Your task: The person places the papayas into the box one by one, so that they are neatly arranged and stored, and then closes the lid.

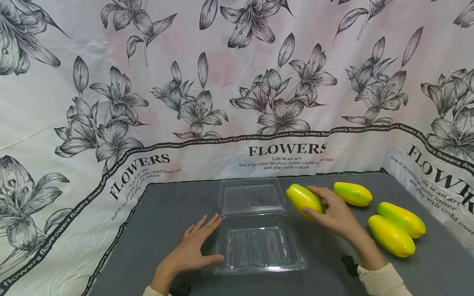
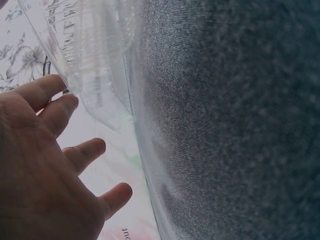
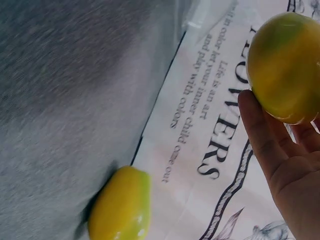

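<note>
My right hand [image 1: 337, 211] grips a yellow-green papaya [image 1: 301, 198] between thumb and fingers, just right of the container and raised off the table. In the right wrist view the papaya [image 3: 285, 65] rests against the fingers. A clear plastic clamshell container [image 1: 259, 263] lies on the table with its lid [image 1: 252, 197] folded back toward the wall. Fingers spread, my left hand [image 1: 190, 248] is at the container's left side, thumb and fingertips right at the rim. The left wrist view shows that hand [image 2: 50, 150] beside the clear plastic [image 2: 100, 65].
Three more papayas are on the right of the grey table [image 1: 148, 238]: one at the back [image 1: 352, 194], and two side by side, a rear one [image 1: 403, 220] and a front one [image 1: 390, 236]. A flower-printed cloth [image 1: 207, 160] hangs behind the table and along its sides.
</note>
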Motion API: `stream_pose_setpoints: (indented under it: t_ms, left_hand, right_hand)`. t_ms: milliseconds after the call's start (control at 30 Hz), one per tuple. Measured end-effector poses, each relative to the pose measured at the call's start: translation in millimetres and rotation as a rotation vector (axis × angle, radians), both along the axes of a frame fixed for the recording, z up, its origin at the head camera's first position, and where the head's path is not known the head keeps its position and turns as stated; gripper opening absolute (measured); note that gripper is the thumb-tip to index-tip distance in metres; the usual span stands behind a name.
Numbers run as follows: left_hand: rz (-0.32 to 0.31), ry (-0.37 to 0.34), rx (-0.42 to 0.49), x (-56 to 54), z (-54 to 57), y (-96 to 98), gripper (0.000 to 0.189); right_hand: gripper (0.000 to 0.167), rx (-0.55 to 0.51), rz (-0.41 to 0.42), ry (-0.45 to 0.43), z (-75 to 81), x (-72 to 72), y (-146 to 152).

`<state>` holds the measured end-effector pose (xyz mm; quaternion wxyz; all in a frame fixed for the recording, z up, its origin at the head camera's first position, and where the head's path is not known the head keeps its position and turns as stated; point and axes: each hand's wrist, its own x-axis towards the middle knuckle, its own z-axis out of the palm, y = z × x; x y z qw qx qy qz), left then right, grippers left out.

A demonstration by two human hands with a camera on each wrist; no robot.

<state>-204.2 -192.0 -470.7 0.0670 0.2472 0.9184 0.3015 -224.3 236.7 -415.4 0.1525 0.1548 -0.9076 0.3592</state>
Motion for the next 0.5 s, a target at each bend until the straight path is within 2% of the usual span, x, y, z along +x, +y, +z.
stream_pose_setpoints:
  t_ms: [500]
  left_hand:
    - [0.003,0.003,0.011,0.5,-0.8,0.2,0.097]
  right_hand:
    - [0.059,0.003,0.166,0.028,7.1,-8.4,-38.7]
